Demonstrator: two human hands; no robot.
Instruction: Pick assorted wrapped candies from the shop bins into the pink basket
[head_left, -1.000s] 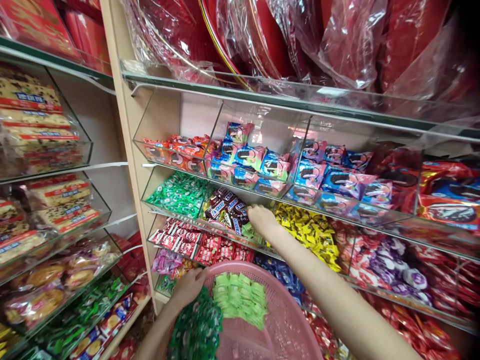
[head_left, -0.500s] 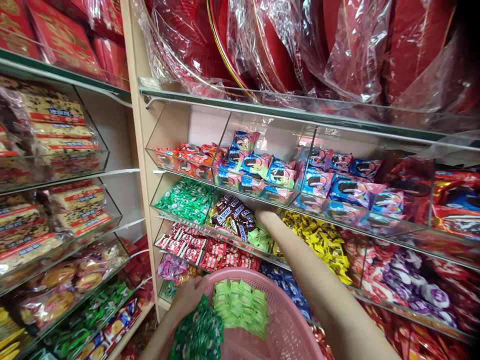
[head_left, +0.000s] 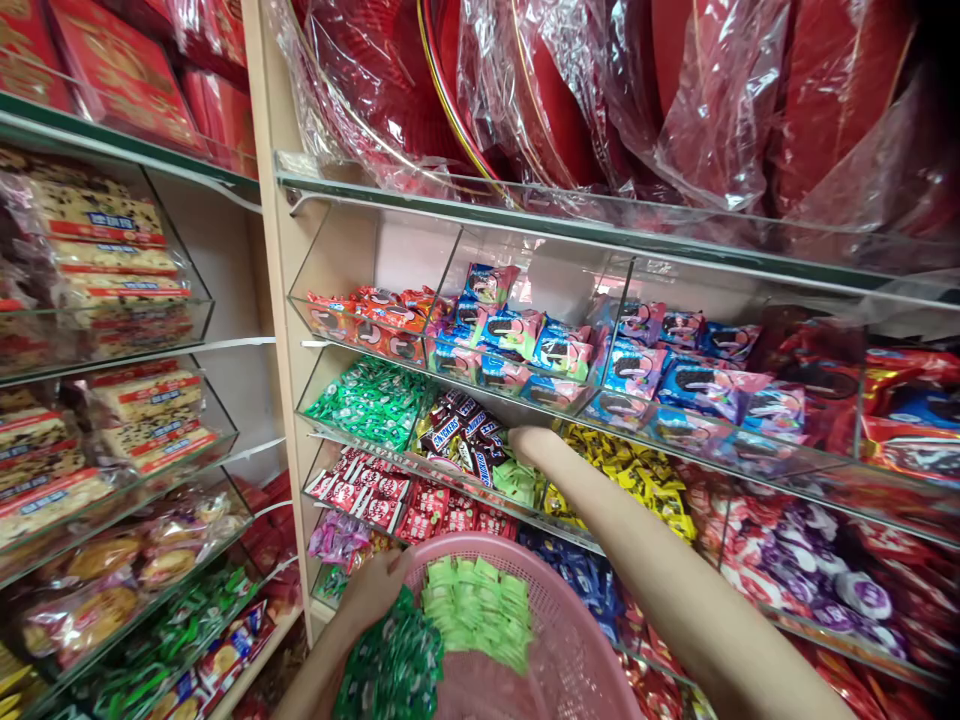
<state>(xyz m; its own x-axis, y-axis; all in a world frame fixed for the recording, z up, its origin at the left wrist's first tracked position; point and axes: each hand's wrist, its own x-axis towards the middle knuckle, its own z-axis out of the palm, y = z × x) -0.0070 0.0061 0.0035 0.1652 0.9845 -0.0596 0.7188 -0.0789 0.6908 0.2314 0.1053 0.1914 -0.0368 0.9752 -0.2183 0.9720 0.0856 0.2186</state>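
My left hand [head_left: 377, 585] is closed round the left rim of a pink plastic basket [head_left: 592, 640]. Inside the basket lies a heap of light green wrapped packets [head_left: 480, 610]. A bunch of dark green wrapped sweets [head_left: 394, 660] is by the basket's left side, just below my left hand; whether that hand also holds it I cannot tell. My right hand [head_left: 529, 447] reaches into a clear shelf bin beside Snickers bars [head_left: 457, 430], over light green packets [head_left: 516, 482]. Its fingers are hidden behind the hand and in the bin.
Green sweets [head_left: 367, 400] fill the bin at left, and yellow sweets [head_left: 637, 480] the one at right. A clear bin front [head_left: 510, 395] with blue cookie packs runs just above my right hand. Wrapped red goods [head_left: 570, 100] stand on the top glass shelf [head_left: 525, 215].
My right hand has dipped slightly within the bin, its forearm lowering a little. My left hand and the basket have shifted only slightly left.
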